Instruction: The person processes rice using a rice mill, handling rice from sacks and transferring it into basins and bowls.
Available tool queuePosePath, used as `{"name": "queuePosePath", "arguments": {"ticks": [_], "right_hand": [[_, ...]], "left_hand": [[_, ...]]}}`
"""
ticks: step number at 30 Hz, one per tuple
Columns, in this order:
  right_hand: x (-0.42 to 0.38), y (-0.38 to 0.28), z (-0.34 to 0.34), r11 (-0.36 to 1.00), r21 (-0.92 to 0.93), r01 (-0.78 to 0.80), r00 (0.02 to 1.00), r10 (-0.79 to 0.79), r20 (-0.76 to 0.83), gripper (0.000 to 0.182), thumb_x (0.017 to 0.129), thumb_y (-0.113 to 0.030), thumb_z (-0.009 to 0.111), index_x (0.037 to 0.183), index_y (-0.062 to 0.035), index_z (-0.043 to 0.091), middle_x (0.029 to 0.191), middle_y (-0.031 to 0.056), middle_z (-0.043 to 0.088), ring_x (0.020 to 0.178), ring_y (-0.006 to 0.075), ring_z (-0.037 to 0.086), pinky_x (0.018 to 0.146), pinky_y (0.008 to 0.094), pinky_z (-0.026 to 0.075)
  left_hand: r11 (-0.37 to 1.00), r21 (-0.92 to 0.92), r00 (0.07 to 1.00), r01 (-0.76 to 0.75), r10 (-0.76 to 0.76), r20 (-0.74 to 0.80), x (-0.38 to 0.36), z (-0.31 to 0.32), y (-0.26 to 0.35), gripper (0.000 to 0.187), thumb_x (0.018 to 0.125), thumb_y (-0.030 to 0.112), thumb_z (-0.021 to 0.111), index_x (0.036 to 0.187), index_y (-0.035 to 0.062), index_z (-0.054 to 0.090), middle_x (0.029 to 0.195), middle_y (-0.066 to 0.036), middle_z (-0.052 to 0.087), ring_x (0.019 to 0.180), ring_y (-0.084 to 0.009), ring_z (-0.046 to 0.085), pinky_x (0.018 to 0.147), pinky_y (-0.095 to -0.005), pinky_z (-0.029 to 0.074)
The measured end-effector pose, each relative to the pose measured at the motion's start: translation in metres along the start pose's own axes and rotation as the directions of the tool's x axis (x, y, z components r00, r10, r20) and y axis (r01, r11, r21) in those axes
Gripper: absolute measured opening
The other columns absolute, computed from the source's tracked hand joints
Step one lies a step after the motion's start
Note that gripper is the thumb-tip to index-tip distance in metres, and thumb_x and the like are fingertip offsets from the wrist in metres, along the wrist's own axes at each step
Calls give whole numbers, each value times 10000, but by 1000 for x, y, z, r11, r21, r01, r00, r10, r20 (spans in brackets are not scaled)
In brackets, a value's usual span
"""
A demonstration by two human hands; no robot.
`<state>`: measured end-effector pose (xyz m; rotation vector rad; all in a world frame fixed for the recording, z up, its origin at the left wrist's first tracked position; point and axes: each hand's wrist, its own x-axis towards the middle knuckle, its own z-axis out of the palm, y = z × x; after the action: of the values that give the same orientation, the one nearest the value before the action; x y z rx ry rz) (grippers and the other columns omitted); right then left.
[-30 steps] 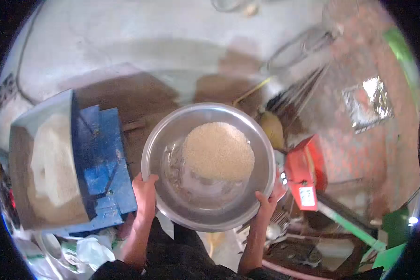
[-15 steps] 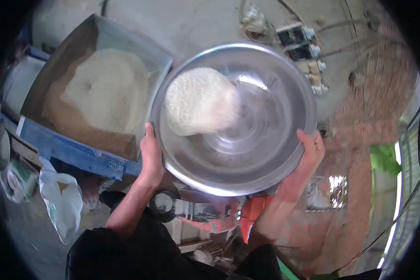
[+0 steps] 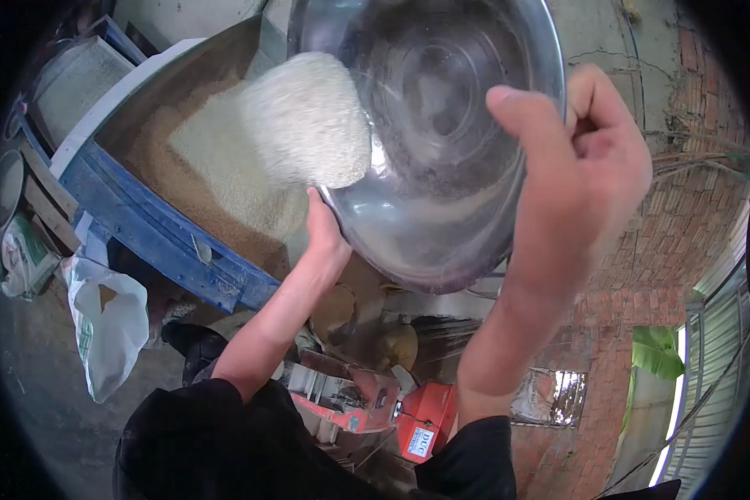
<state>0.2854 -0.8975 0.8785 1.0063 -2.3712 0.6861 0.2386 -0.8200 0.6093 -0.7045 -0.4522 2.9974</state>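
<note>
Both my hands hold a large metal basin [image 3: 442,225], tilted to the left with its right side raised. My left hand [image 3: 325,229] grips its lower left rim. Around the right rim my right hand [image 3: 587,146] is closed, thumb on the inner side. Pale grain [image 3: 312,125], blurred by motion, slides over the basin's left edge. Beneath it lies a blue-sided hopper [image 3: 154,221], holding a pale heap [image 3: 225,158] with browner material [image 3: 162,167] around it.
An open white sack [image 3: 117,333] stands at lower left, beside another sack [image 3: 29,258]. Below the basin is a red machine [image 3: 421,421]. A brick wall [image 3: 683,233] and a green leaf [image 3: 657,352] are at the right.
The basin has moved up and tipped left, its right side lifted by my right hand. The pale grain has shifted from inside the basin to its left rim and over it.
</note>
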Motion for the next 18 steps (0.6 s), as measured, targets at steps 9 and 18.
{"name": "queuePosePath", "arguments": {"ticks": [9,18], "right_hand": [[-21,-8,-10,983,-18,180,983,-181,-18,365,703,39,661,594,-111,348,588,-83,376,571,16,308,546,177,251],[-95,52,-100,895,353,-274,717,435,-545,140,758,5,649,716,-42,523,765,-5,581,680,59,487,638,205,391]], "left_hand": [[991,0,977,132,-130,167,28,0,-26,606,1000,469,174,1352,16,368,1348,-146,444,1220,-286,441,1042,-405,351],[835,487,967,-255,208,150,-15,37,26,667,988,509,205,1357,-28,346,1327,-209,436,1214,-294,450,1026,-402,376]]}}
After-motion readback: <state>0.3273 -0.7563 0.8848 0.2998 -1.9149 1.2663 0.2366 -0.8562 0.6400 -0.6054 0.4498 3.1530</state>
